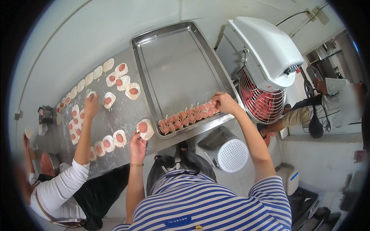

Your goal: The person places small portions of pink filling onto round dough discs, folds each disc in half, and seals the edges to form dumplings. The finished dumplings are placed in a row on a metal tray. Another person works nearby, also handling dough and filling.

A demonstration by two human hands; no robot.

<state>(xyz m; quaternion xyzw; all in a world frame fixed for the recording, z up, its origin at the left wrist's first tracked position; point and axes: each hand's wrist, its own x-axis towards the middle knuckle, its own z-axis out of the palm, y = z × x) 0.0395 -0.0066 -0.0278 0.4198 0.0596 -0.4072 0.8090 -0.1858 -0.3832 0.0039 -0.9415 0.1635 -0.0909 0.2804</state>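
My left hand [138, 147] grips a round dough wrapper [149, 133] topped with a ball of pink meat filling [143, 127], at the table's front edge beside the tray. Over the near right corner of the big metal tray [175, 61], my right hand [226, 103] has its fingers closed at the end dumpling [213, 104]; they partly cover it. Open-topped meat dumplings [185, 120] stand in two tight rows along the tray's near side. To the left, several wrappers with meat on them [119, 138] lie on the floured metal table [127, 109].
A co-worker's hand [91, 104] reaches over the wrappers at left. Plain wrappers [89, 79] line the table's far edge. Right of the tray stands a white mixer [266, 50] with meat behind its wire guard [260, 90]. A metal stool [232, 154] is below the table; another person sits far right.
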